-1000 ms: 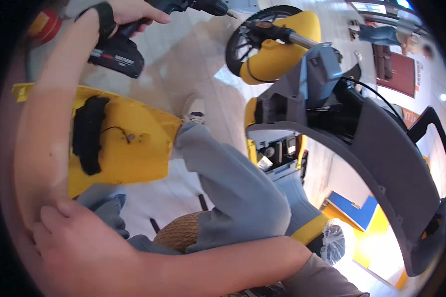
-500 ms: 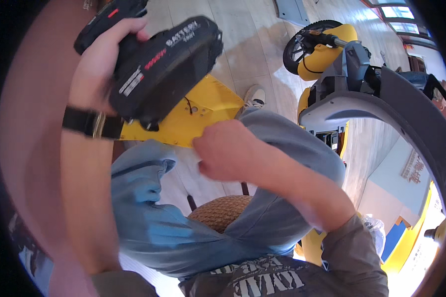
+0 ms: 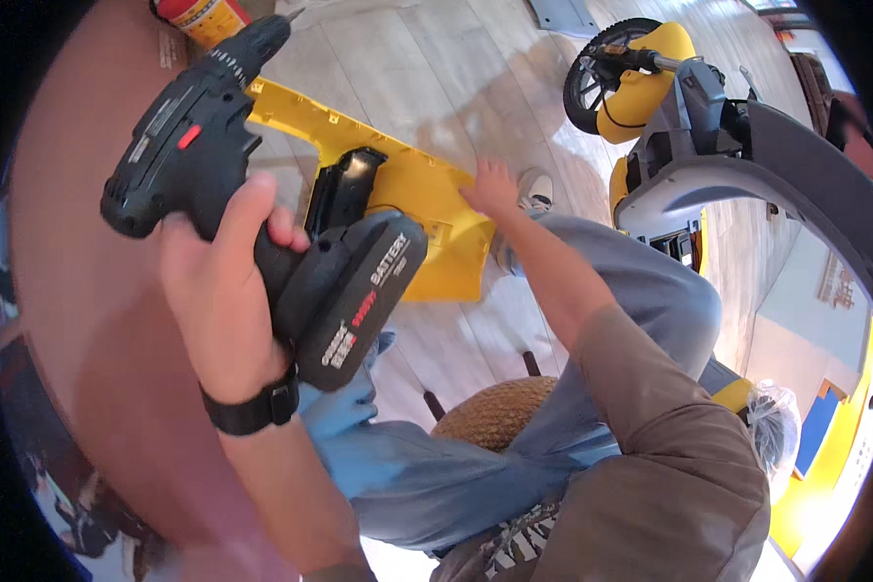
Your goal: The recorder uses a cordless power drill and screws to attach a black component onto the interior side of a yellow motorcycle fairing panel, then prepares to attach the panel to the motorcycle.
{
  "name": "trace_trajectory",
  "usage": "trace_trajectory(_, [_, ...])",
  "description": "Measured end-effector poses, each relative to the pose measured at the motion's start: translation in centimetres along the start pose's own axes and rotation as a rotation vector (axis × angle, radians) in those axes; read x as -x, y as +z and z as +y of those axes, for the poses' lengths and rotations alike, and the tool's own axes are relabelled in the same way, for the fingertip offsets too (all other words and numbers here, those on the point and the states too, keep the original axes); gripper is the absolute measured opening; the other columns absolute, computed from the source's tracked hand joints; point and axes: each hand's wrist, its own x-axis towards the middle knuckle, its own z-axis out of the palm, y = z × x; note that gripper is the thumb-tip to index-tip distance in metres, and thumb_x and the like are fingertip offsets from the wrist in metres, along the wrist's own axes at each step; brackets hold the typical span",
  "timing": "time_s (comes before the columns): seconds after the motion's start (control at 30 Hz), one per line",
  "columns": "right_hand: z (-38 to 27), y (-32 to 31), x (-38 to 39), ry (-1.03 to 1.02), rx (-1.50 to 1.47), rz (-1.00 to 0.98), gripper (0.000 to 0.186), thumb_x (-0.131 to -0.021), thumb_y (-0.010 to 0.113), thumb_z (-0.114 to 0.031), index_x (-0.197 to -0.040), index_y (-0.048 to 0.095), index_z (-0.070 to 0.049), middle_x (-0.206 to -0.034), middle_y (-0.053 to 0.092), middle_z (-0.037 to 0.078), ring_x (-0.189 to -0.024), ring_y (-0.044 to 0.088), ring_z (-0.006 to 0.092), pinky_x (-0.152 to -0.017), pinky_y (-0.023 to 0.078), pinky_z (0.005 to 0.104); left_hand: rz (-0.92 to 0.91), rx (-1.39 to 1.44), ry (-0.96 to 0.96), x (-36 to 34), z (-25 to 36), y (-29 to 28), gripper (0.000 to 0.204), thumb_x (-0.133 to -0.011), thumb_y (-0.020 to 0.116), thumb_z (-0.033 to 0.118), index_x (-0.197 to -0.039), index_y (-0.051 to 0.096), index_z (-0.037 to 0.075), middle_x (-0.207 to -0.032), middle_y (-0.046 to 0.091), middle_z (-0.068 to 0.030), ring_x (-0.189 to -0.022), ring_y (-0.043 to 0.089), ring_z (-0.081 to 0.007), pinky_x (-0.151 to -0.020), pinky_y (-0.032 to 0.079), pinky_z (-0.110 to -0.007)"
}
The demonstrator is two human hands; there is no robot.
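Observation:
A black cordless drill point(image 3: 204, 136) with a red switch and a large battery pack at its base is raised on the left. My left hand point(image 3: 223, 281) is closed round its grip, and the drill's bit points up and away. Below and beyond the drill is a yellow moulded panel point(image 3: 446, 252) with small tabs along its edge. A black part point(image 3: 347, 189) sits against the panel, partly hidden by the drill. At the panel's right edge is my right hand point(image 3: 493, 189), its thumb on the near side and its fingers at the edge.
A brown tabletop point(image 3: 97, 320) runs along the left, with a red and yellow container point(image 3: 204, 17) at its far end. On the right stands a partly stripped yellow and grey two-wheeler point(image 3: 689, 136). A grey panel point(image 3: 563, 16) lies on the wooden floor. Below me is a woven seat point(image 3: 490, 412).
The drill has turned and swung nearer, so its body and bit now show. My right hand has moved away from me to the panel's right edge. The panel appears shifted and turned.

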Motion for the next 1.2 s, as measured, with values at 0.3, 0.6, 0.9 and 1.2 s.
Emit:
trace_trajectory(0.3, [1.7,3.6,7.5,0.313,-0.381,-0.129,0.027,-0.093,0.067,-0.033,-0.092,0.063,-0.006,-0.097,0.064,0.018,-0.098,0.063,0.0406,-0.082,0.05,0.0532,0.079,-0.156,-0.03,0.0,1.2,2.0,0.024,-0.094,0.069,0.006,-0.112,0.054,0.001,-0.077,0.054,-0.0038,-0.067,0.054,-0.0128,-0.063,0.049,-0.029])
trace_trajectory(0.6, [-0.8,-2.0,0.1,0.315,-0.312,0.195,0.025,-0.095,0.064,-0.033,-0.095,0.071,-0.009,-0.098,0.068,0.014,-0.093,0.066,0.0355,-0.078,0.053,0.05,0.053,-0.125,-0.058,0.2,0.8,2.8,0.027,-0.093,0.068,0.004,-0.114,0.052,-0.001,-0.076,0.055,-0.0071,-0.065,0.057,-0.0152,-0.063,0.052,-0.03])
trace_trajectory(0.9, [-11.2,-0.1,-4.5,0.789,-0.716,-0.123,0.028,-0.096,0.061,-0.032,-0.112,0.069,-0.01,-0.117,0.068,0.018,-0.108,0.067,0.0386,-0.087,0.055,0.0504,0.095,-0.196,-0.004,0.7,0.7,3.2,0.028,-0.093,0.07,0.006,-0.115,0.052,0.002,-0.076,0.052,-0.0033,-0.066,0.052,-0.0135,-0.06,0.047,-0.028])
trace_trajectory(1.2, [-18.6,2.0,1.6,0.277,-1.203,-0.405,0.064,-0.086,0.074,-0.042,-0.136,0.057,-0.006,-0.113,0.07,0.021,-0.102,0.069,0.0335,-0.088,0.055,0.0446,0.074,-0.301,0.049,1.1,0.8,3.0,0.029,-0.094,0.068,0.006,-0.114,0.05,-0.003,-0.074,0.053,-0.0073,-0.066,0.053,-0.0159,-0.061,0.049,-0.03])
